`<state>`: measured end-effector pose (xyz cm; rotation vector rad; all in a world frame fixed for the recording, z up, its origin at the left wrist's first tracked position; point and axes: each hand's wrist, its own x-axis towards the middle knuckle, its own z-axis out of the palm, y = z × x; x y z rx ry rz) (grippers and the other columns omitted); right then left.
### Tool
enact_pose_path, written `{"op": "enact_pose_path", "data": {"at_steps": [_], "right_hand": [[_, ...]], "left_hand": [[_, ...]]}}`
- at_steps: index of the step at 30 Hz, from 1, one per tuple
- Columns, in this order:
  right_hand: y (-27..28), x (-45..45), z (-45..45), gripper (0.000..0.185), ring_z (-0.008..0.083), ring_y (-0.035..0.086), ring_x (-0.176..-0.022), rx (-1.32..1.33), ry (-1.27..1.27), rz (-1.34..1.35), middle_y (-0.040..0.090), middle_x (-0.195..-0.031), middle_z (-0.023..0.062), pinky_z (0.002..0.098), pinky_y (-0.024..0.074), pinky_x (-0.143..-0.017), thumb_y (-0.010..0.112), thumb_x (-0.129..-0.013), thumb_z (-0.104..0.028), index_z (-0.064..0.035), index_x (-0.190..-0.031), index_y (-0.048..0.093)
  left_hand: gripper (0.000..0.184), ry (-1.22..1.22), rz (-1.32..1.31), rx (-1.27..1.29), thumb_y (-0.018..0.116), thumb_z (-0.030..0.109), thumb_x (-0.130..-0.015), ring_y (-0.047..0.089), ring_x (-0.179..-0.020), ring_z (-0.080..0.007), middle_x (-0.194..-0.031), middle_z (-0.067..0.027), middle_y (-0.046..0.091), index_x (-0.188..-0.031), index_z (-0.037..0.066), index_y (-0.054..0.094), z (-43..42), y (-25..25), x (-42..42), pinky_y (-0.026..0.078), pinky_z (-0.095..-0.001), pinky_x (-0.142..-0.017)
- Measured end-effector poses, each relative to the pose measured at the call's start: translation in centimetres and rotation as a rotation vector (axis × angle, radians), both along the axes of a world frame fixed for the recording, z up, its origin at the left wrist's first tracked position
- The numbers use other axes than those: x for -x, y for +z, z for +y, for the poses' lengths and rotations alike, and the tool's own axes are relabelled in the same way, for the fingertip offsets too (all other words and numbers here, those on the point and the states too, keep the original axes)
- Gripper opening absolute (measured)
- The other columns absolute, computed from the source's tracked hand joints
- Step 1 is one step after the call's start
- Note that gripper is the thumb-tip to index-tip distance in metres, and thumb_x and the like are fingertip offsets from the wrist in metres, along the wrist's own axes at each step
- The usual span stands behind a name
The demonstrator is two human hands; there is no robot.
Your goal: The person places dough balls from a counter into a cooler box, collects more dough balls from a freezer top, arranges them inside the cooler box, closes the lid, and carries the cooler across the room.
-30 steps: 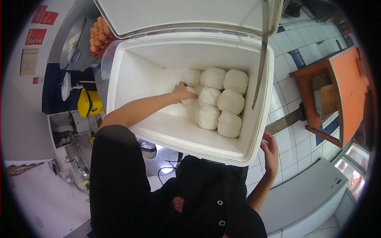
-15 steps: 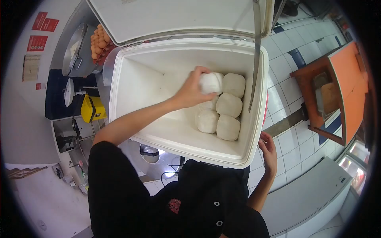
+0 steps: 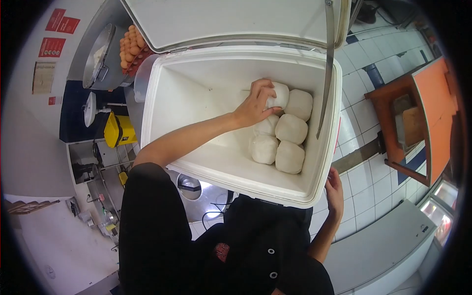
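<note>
A white cooler box (image 3: 196, 162) stands before me with its lid raised. Several rounded white dough balls are packed in its right half, two of them being the front-right dough ball (image 3: 290, 157) and the front-left dough ball (image 3: 264, 149). My left hand (image 3: 258, 103) reaches into the box, its fingers and thumb curled round the back-left dough ball (image 3: 279, 95). That ball sits against the back-right dough ball (image 3: 299, 104). My right hand (image 3: 335, 194) is at the cooler's outer right side near the front corner, fingers bent against it and partly hidden.
The open lid (image 3: 236, 22) tilts back, with a metal strap (image 3: 328, 69) crossing the box's right side. Eggs (image 3: 132, 46) on trays and a big metal pot (image 3: 104, 64) stand at the back left. An orange cabinet (image 3: 432, 113) is on the right, over a tiled floor.
My left hand has moved the dough ball slightly right and back, against its neighbour. Its fingers now cover the ball's left side. The view has shifted a little; my right hand stays at the cooler's side.
</note>
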<state>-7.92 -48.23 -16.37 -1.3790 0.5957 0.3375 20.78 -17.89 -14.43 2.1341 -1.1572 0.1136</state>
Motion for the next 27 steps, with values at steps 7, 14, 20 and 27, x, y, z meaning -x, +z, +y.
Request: {"op": "enact_pose_path", "data": {"at_steps": [7, 14, 20, 27], "right_hand": [[0.8, -0.4, 0.2, 0.046, 0.0238, 0.057, -0.123, -0.01, 0.009, -0.012, 0.058, -0.135, 0.0157, 0.0377, 0.0446, -0.106, 0.068, -0.099, -0.022, -0.0058, -0.14, 0.054], [0.9, 0.1, -0.6, 0.042, 0.02, 0.057, -0.123, 0.003, -0.02, -0.006, 0.062, -0.133, 0.0108, 0.0371, 0.0436, -0.108, 0.064, -0.1, -0.018, -0.0015, -0.137, 0.053], [1.5, 0.4, -1.1, 0.046, 0.0195, 0.057, -0.12, 0.059, -0.033, 0.0, 0.062, -0.131, 0.0105, 0.0351, 0.0445, -0.103, 0.067, -0.099, -0.025, -0.0036, -0.137, 0.054], [2.0, 0.4, -1.2, 0.046, 0.0192, 0.056, -0.118, 0.07, -0.038, 0.014, 0.061, -0.131, 0.0105, 0.0327, 0.044, -0.1, 0.068, -0.098, -0.028, -0.0087, -0.138, 0.056]], "left_hand": [[0.041, 0.052, 0.154, 0.055, 0.079, 0.017, -0.088, 0.044, -0.124, -0.0322, -0.127, -0.0167, 0.043, -0.112, 0.006, 0.047, 0.8, 2.3, 0.2, 0.045, -0.0385, -0.098], [0.029, 0.611, 0.496, 0.01, 0.068, 0.007, -0.085, 0.051, -0.112, -0.0319, -0.118, -0.0174, 0.049, -0.108, 0.002, 0.052, 7.8, -1.9, -2.2, 0.044, -0.0431, -0.098], [0.049, 0.423, 0.131, -0.441, 0.073, 0.01, -0.081, 0.051, -0.117, -0.0443, -0.135, -0.0222, 0.04, -0.126, 0.01, 0.054, 7.1, -4.0, 0.7, 0.049, -0.0496, -0.099], [0.078, 0.326, 0.244, -0.554, 0.08, 0.018, -0.075, 0.048, -0.123, -0.0503, -0.144, -0.0267, 0.036, -0.141, 0.014, 0.039, 9.3, -8.4, 0.1, 0.047, -0.0515, -0.104]]}}
